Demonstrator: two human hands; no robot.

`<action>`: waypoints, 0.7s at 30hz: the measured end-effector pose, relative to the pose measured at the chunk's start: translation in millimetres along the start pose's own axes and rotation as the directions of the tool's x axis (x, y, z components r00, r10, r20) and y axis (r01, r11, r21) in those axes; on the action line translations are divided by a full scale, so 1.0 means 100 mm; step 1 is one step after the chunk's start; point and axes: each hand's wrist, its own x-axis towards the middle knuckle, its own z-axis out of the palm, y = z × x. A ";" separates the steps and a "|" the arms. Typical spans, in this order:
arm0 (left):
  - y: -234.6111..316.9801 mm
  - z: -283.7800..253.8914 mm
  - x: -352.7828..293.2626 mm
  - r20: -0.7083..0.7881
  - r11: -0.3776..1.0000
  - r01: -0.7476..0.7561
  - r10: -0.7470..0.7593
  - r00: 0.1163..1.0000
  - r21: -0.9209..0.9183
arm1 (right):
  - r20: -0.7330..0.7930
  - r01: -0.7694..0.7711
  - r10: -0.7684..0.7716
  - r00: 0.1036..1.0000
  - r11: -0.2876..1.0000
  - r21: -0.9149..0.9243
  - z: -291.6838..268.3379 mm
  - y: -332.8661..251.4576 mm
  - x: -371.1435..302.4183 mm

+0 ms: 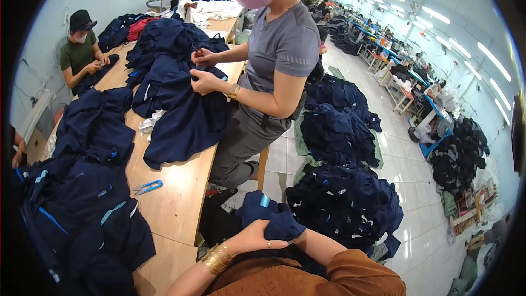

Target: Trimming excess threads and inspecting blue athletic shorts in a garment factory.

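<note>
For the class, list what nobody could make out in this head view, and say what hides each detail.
Head view, right hand: fingers hidden by bunched navy cloth.
Head view, person at far left: mostly cut off by the picture's dark edge.
Head view, grey-shirted co-worker's upper hand: what it may hold is too small.
Head view, distant workstations: work there too small.

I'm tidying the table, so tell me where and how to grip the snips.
Best by the blue handles of the snips, likely from above and the right: they lie flat on the table, handles toward its right edge, narrow tips toward the clothes at left.
</note>
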 end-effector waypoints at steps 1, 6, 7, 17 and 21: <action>0.02 -0.03 -0.04 -0.031 1.000 0.004 -0.004 1.000 -0.007 | 0.017 0.005 -0.005 1.000 1.000 -0.019 -0.02 0.02 0.00; -0.08 -0.56 -0.24 -0.611 0.839 0.258 0.107 0.784 0.478 | 0.065 -0.275 0.269 0.961 0.906 0.323 -0.34 0.27 0.01; -0.18 -0.70 -0.32 -0.686 0.809 0.306 0.157 0.711 0.503 | 0.169 -0.435 0.581 0.796 0.356 0.827 -0.52 0.52 -0.31; -0.29 -0.27 0.08 -0.506 0.960 -0.148 0.009 0.863 -0.236 | 0.027 -0.356 0.358 0.934 0.933 -0.056 -0.30 -0.36 -0.08; -0.28 -0.28 0.02 -0.459 0.984 -0.147 0.085 0.884 -0.101 | -0.158 -0.578 0.579 0.799 0.814 0.059 -0.03 -0.25 -0.04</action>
